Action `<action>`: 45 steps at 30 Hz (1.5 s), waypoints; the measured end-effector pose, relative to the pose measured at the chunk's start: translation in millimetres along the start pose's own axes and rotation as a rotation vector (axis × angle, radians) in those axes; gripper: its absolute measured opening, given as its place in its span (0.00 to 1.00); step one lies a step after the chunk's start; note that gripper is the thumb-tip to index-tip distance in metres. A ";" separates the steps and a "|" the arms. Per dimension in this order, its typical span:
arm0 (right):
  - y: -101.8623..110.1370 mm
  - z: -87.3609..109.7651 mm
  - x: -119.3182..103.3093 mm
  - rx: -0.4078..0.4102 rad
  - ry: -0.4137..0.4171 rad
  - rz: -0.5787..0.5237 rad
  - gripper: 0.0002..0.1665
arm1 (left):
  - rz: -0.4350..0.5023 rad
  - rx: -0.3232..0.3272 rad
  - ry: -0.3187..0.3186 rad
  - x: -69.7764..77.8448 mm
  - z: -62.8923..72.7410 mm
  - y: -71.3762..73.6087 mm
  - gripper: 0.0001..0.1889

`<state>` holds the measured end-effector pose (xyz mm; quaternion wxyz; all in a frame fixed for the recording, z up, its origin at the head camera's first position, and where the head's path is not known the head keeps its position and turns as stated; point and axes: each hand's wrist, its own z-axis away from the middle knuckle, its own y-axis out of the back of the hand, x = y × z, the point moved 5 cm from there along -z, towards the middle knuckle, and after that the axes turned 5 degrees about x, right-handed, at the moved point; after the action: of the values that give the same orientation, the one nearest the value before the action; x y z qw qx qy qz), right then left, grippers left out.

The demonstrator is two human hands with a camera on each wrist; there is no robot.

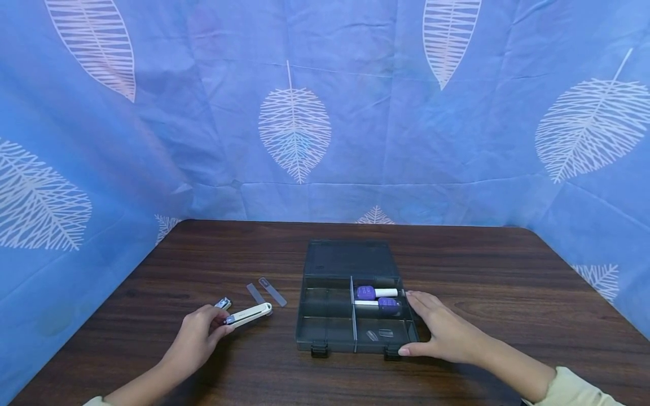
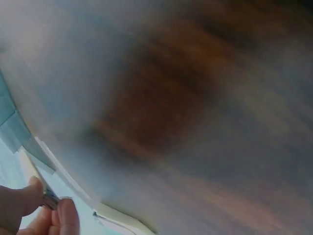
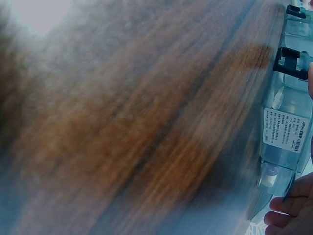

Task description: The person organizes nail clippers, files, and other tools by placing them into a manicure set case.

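Note:
My left hand (image 1: 195, 332) pinches a white nail clipper (image 1: 250, 314) by its metal end, the handle pointing right. A second nail clipper (image 1: 223, 303) lies just behind those fingers, partly hidden; in the left wrist view a pale clipper (image 2: 122, 219) lies near the fingertips. My right hand (image 1: 447, 332) holds the right side of a dark, see-through divided box (image 1: 325, 345), thumb at the front corner and fingers along the side. In its right half are two purple nail polish bottles (image 1: 365, 292) with white caps and, nearer the front, two clear nail tips (image 1: 386, 332).
The box's lid (image 1: 350, 258) is folded back flat behind it. Two clear narrow strips (image 1: 273, 291) lie on the brown wooden table (image 1: 457, 254) left of the box. Black latches (image 1: 319, 351) stick out at the box's front. A blue leaf-patterned cloth (image 1: 355, 141) hangs around the table.

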<state>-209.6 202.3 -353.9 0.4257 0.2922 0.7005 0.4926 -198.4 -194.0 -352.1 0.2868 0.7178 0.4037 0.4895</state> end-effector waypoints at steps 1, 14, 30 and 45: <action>0.1 0.2 -0.1 -0.001 0.001 0.000 0.62 | 0.011 0.007 -0.004 1.3 -0.6 0.3 0.07; -0.7 -0.2 0.8 -0.006 -0.012 -0.011 0.63 | 0.188 0.078 -0.081 30.0 -7.3 -0.9 0.06; -1.2 -0.3 2.1 -0.015 -0.038 -0.016 0.64 | 0.216 0.010 -0.277 71.3 -15.3 -17.5 0.06; -0.2 0.2 -0.2 -0.025 -0.034 -0.019 0.64 | 0.211 -0.188 -0.418 103.5 -22.8 -46.5 0.05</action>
<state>-209.3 202.1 -354.0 0.4458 0.2884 0.6897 0.4924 -213.5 -80.9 -332.7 0.3768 0.8117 0.2113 0.3930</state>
